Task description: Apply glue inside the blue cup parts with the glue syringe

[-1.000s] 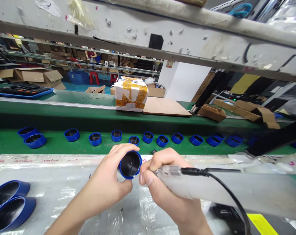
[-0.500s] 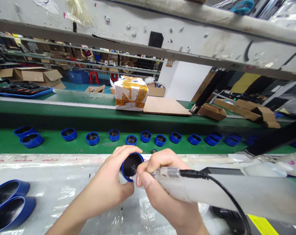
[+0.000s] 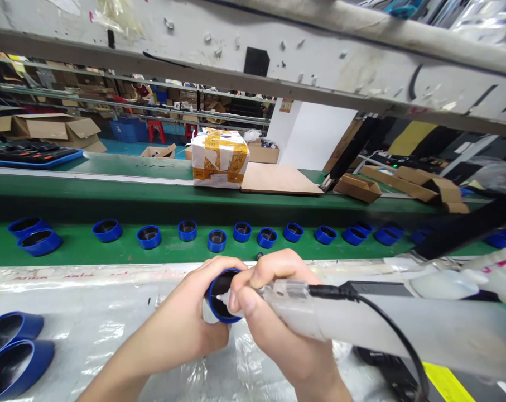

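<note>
The left hand (image 3: pixel 189 315) is half open in a C-shape, with the fingers over the top and the thumb beneath a blue-rimmed black cup (image 3: pixel 219 285), gripping it above the sheeted bench (image 3: pixel 89 312). The right hand (image 3: pixel 278 296) is closed in a pinch grip on a translucent tool (image 3: pixel 303 319) fitted with a black cable plug (image 3: pixel 328 291). The tool tip lies within the cup mouth; wall contact cannot be determined. Beyond the bench, similar blue cups (image 3: pixel 149 237) line a green belt (image 3: pixel 77 248). Behind stands a taped box (image 3: pixel 219 159).
</note>
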`<move>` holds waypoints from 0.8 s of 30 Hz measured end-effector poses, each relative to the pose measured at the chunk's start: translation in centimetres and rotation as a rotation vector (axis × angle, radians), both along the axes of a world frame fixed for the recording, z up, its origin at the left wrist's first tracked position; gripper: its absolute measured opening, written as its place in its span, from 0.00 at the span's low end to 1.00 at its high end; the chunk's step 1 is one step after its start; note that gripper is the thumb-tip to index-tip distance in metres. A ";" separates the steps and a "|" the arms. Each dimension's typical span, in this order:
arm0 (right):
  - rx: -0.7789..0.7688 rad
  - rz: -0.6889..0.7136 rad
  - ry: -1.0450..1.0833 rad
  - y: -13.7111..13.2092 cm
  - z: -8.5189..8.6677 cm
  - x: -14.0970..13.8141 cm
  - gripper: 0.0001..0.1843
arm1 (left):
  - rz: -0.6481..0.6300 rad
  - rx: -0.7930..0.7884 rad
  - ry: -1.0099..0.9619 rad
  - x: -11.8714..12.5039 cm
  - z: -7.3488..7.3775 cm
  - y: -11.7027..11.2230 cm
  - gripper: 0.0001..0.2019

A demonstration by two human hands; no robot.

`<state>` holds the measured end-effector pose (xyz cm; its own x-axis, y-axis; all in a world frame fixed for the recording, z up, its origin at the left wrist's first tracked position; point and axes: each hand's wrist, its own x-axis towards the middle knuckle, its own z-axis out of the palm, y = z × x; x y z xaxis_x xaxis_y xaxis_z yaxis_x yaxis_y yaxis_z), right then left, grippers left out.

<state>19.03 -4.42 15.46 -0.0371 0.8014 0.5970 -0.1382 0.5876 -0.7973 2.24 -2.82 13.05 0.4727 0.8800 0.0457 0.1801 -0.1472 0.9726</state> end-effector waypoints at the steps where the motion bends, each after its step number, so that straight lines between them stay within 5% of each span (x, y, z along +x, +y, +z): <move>1: -0.006 -0.008 0.022 0.0 0.2 -0.1 0.16 | -0.011 -0.014 -0.010 0.0 0.0 0.0 0.36; 24: -0.005 -0.017 0.065 0.5 -0.5 1.4 0.18 | -0.068 0.032 0.037 0.0 -0.4 -0.1 0.40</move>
